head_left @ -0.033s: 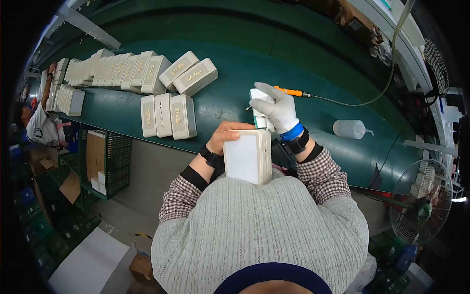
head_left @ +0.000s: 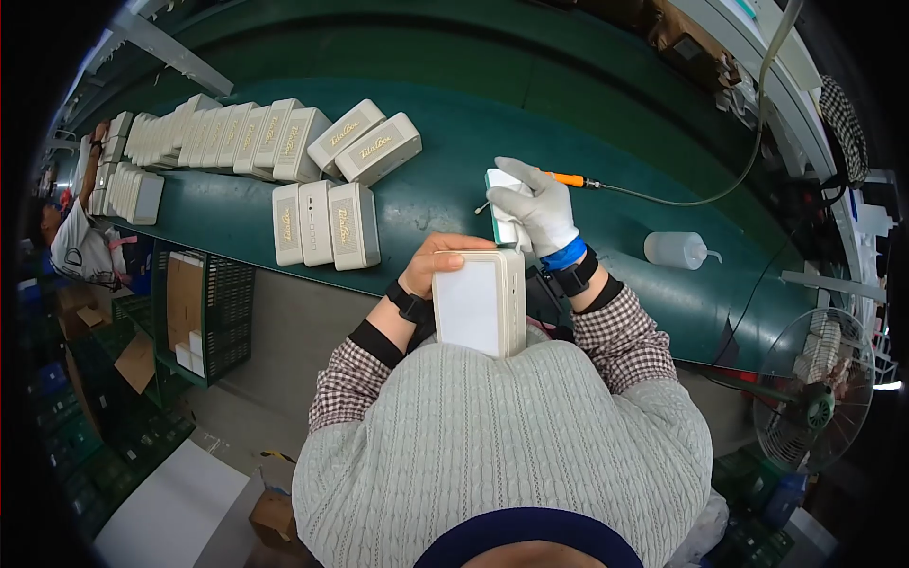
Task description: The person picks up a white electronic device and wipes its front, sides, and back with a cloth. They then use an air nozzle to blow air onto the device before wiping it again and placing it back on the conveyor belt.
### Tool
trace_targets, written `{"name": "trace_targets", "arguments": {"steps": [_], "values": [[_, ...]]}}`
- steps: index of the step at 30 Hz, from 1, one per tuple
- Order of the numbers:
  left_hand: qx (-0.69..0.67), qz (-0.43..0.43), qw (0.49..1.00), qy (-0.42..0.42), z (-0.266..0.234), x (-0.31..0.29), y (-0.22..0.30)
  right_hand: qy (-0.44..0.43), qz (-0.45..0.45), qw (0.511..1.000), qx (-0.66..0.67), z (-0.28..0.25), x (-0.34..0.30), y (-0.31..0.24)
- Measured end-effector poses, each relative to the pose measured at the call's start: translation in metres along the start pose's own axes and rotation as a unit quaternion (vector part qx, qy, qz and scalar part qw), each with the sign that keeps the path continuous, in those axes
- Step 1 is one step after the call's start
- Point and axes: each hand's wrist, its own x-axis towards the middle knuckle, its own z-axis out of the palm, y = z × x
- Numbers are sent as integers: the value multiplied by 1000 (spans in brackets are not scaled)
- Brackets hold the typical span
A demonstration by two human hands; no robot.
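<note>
My bare left hand (head_left: 434, 266) grips the top left edge of a cream box-shaped device (head_left: 517, 301) with a flat white face. The device stands upright against my chest, and small openings show on its right side. Just beyond its top right corner, my gloved right hand (head_left: 540, 208) is closed on a flat white-and-green piece (head_left: 500, 227), whose exact kind I cannot make out. White cloth-like material hangs below those fingers. Behind the glove, an orange-handled tool (head_left: 568, 179) with a hose is partly hidden; whether the hand touches it I cannot tell.
Similar cream devices (head_left: 352, 227) stand in rows on the green table (head_left: 454, 123), toward the left. A translucent squeeze bottle (head_left: 674, 249) lies at the right, and a fan (head_left: 816, 402) stands beyond it. Another person (head_left: 90, 246) is at the far left, near green crates (head_left: 225, 317).
My right hand and the white-and-green piece have shifted very slightly. My left hand and the cream device stay as they were.
</note>
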Motion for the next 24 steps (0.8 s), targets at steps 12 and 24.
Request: {"name": "trace_targets", "arguments": {"steps": [12,24], "values": [[-32,-16,998,43,-8,-1,-4,7,42,992,117,-16,-15,12],[-47,-29,998,29,-3,1,-1,-51,11,998,-24,0,-16,-5]]}}
